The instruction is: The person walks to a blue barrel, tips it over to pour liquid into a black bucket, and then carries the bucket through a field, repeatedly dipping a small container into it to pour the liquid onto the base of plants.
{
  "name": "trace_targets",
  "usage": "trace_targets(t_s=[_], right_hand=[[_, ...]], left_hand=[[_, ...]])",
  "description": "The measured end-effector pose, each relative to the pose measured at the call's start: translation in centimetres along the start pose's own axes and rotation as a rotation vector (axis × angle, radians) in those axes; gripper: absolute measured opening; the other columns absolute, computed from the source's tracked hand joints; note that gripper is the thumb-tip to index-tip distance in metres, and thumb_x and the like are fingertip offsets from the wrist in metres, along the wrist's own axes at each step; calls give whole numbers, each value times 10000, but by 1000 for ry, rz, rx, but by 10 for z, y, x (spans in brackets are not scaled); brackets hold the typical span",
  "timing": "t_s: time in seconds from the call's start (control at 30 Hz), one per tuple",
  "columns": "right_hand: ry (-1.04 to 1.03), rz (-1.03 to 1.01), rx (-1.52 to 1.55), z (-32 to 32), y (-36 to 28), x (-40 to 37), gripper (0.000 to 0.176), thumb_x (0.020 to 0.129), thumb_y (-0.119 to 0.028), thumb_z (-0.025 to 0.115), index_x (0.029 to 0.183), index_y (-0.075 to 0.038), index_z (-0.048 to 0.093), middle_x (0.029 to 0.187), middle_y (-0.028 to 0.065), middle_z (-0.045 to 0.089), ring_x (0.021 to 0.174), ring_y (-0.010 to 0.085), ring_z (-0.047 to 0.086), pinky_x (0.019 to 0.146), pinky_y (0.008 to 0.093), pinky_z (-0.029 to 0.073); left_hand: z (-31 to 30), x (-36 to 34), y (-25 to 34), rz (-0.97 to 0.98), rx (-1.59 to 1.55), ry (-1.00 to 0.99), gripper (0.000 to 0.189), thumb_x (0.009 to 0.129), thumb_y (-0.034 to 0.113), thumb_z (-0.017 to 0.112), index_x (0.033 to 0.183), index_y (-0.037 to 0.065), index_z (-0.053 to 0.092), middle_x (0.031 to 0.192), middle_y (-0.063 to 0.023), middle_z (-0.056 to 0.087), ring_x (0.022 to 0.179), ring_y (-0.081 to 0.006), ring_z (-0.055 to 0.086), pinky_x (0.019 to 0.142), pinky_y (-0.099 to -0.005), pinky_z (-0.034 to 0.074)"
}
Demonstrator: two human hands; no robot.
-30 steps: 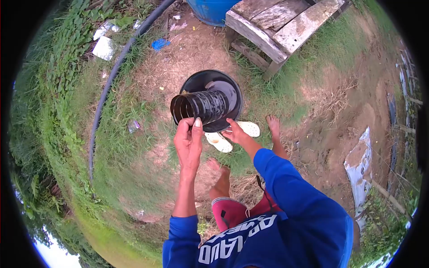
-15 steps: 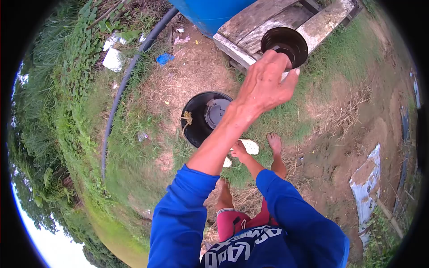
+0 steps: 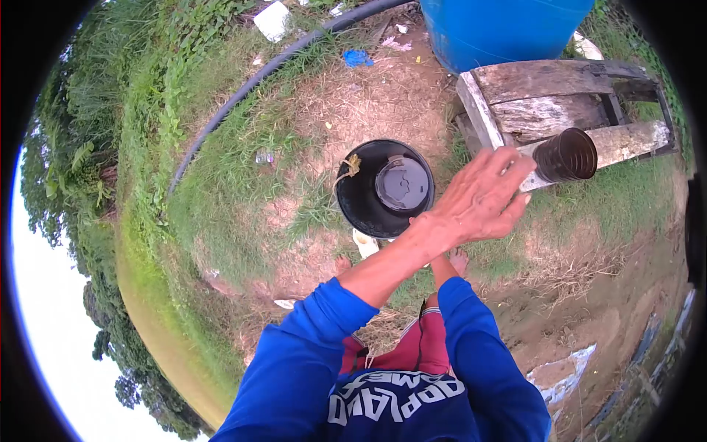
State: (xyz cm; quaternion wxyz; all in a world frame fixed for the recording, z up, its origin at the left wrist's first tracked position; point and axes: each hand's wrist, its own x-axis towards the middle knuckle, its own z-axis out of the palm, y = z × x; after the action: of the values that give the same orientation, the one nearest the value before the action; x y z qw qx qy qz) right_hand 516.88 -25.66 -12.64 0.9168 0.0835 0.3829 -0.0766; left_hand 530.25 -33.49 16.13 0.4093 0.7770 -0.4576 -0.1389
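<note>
My left hand (image 3: 486,195) reaches across to the right, its fingers stretched and the thumb apart. Just beyond its fingertips a dark, ribbed pot-like container (image 3: 565,156) lies tipped on the wooden bench, its mouth facing right; whether a fingertip still touches it is hard to tell. Below the left hand stands a black bucket (image 3: 361,202) with a frayed rope tied at its rim and a little liquid at the bottom. My right forearm (image 3: 443,271) runs up toward the bucket's near side. The left forearm hides most of my right hand.
A weathered wooden bench (image 3: 552,81) stands at upper right beside a big blue barrel (image 3: 504,29). A dark hose (image 3: 254,81) curves over the grass at left. White footwear (image 3: 364,243) lies by the bucket, near my bare feet. Blue plastic (image 3: 358,58) litters the ground.
The dark container has gone from mouth-up by my left hand to tipped on the bench. My left fingers have straightened. The view has shifted, showing more of the bench and bucket.
</note>
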Motion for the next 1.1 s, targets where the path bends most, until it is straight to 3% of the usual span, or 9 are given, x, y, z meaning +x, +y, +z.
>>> trace_targets(t_s=[0.1,0.17,0.27,0.33,0.4,0.6,0.87,1.0,1.1], right_hand=[[-4,8,-12,18,10,12,577,891,-473,601,1320,-133,419,1167,72,596,904,238,639,783,420,548],[203,98,-1193,-17,24,42,502,830,-271,707,1217,-55,471,1000,79,600,677,126,600,540,235,525],[157,3,-1248,33,55,40,531,823,-258,710,1249,-57,463,1057,85,612,718,140,634,574,252,551],[165,-43,-1327,57,84,46,458,830,-279,701,1195,-111,482,1037,70,638,787,197,658,668,349,571],[129,-42,-1320,80,108,67,534,823,-302,715,1236,-53,484,1031,99,641,765,158,657,606,275,565],[151,-52,-1201,179,205,112,362,826,-314,710,1020,-51,554,871,96,663,729,197,664,649,320,594],[148,8,-1013,180,331,253,416,827,-289,675,1075,-9,493,1042,222,606,932,333,639,810,432,573],[360,232,-1070,180,372,279,414,853,-317,639,1117,-33,490,1118,275,559,981,395,611,848,481,553],[416,421,-1241,206,375,260,694,838,-460,633,1302,3,402,1217,267,517,986,378,609,861,476,544]], left_hand=[[-49,-97,-49,-257,-19,-14,395,859,181,606,1224,57,522,1179,-174,541,1082,-387,543,901,-432,472],[-83,-173,-87,-604,-162,4,325,882,148,603,1190,56,556,1134,-179,566,955,-313,616,806,-419,516],[-106,-315,-177,-884,-372,269,250,926,167,581,1144,45,581,944,-104,644,813,-180,637,692,-334,512],[-128,-414,-234,-1035,-321,322,243,941,224,565,1088,34,594,884,-74,643,766,-131,607,649,-312,494],[-158,-483,-256,-1191,-480,427,256,931,265,568,1034,33,602,845,-54,618,708,-99,569,613,-280,469],[-227,-648,-289,-1523,-847,629,305,904,323,596,1037,49,593,799,-31,562,582,-82,513,502,-228,411],[-250,-682,-291,-1553,-1060,796,386,884,389,623,1062,50,582,848,-42,587,605,-96,516,511,-229,409],[-238,-665,-295,-1580,-1094,754,386,894,391,615,1095,65,566,865,-32,587,634,-98,528,544,-231,430],[-240,-641,-295,-1520,-1132,716,357,910,381,597,1097,78,576,872,-30,587,628,-103,541,533,-241,441]])
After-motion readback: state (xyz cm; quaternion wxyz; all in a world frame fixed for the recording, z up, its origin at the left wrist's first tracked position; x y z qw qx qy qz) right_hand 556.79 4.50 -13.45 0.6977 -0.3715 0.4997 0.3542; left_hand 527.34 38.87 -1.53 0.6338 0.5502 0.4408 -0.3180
